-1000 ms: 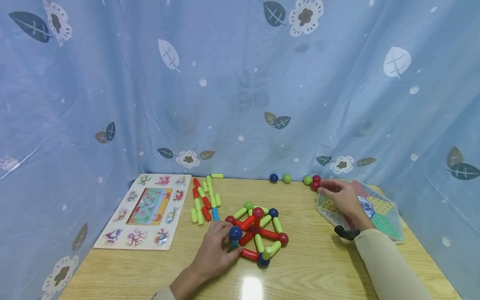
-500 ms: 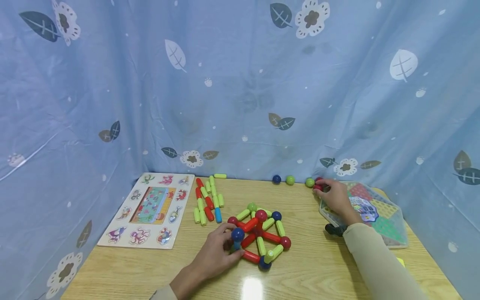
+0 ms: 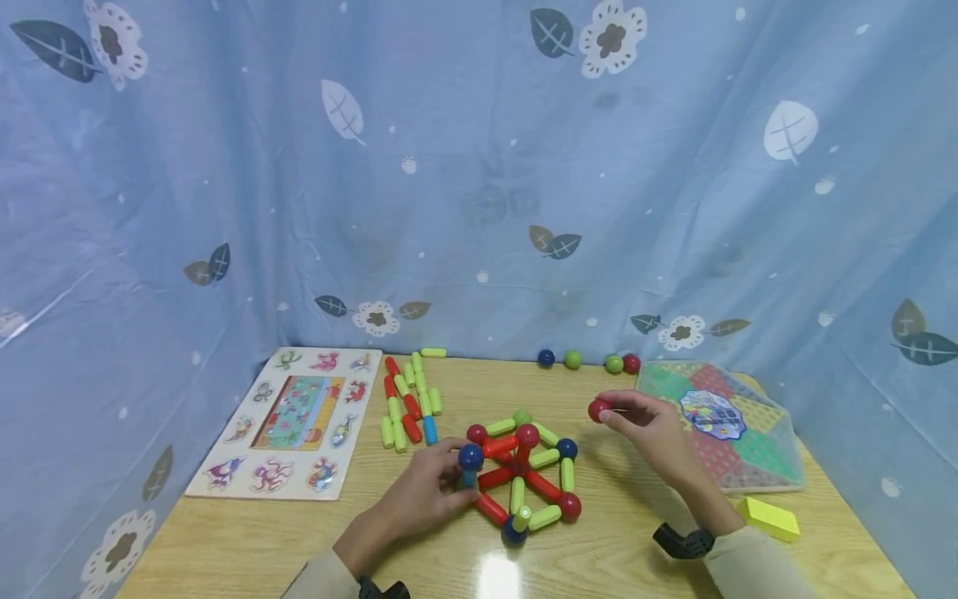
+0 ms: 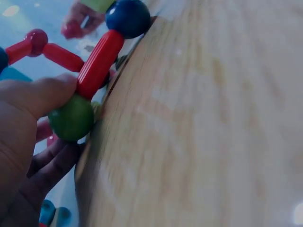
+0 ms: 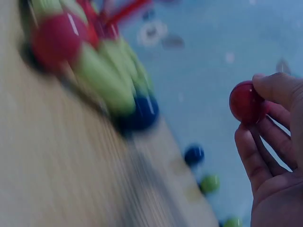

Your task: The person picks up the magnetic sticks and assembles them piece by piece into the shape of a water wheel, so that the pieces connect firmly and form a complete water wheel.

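Observation:
On the table is a wheel-shaped build of magnetic rods and balls in red, yellow-green and blue. My left hand grips its left corner, where a blue ball tops an upright blue rod. In the left wrist view, the thumb and fingers hold a green ball joined to a red rod. My right hand pinches a dark red ball between thumb and fingers, in the air right of the build. A short yellow-green rod stands up from the build's front blue ball.
Loose rods in several colours lie at the back left, beside a picture puzzle board. Along the back edge sit a blue ball, two green balls and a red ball. At right are a clear patterned box and a yellow block.
My right hand has taken a red ball from the back edge, beside the box, and carried it left and nearer. The build has turned slightly under my left hand, which keeps its grip.

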### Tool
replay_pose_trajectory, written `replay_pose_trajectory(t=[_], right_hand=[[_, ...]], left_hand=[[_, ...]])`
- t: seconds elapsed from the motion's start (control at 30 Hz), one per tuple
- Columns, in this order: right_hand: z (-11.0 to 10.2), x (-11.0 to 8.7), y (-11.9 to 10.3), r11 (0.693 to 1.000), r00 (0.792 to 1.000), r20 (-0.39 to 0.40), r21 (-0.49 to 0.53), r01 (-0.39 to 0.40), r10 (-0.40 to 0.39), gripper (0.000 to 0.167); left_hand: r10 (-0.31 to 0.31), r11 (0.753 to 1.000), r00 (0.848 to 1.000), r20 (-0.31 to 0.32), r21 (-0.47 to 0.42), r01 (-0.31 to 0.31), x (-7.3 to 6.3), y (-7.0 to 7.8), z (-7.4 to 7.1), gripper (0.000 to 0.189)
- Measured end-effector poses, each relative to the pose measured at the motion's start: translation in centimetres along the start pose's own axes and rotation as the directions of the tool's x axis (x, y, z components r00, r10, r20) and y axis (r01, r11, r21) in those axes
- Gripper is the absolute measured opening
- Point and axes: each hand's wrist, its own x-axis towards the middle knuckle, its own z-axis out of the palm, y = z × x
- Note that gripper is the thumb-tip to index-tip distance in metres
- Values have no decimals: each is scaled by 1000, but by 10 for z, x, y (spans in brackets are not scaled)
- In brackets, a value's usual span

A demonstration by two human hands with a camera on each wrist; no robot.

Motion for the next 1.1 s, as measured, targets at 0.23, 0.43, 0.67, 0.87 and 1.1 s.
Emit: replay_pose_trajectory(t=[0.23, 0.43, 0.67, 0.87, 1.1], right_hand=[[26, -25, -29, 950, 986, 132, 307, 61, -106, 29], [53, -35, -46, 923, 952, 217, 364, 126, -215, 28], [83, -33, -51, 903, 918, 305, 416, 113, -255, 30], [95, -33, -50, 909, 910, 340, 407, 86, -238, 30], [100, -32, -47, 916, 917, 322, 388, 98, -234, 30]], left_hand=[[-45, 999, 994, -99, -4, 45, 14, -1, 3, 25], [-57, 998, 989, -133, -12, 56, 25, -3, 5, 18], [-106, 994, 976, -192, -21, 104, 32, -4, 9, 18], [-127, 992, 971, -204, -40, 121, 34, -6, 12, 21], [-141, 990, 968, -209, -56, 132, 35, -7, 14, 20]])
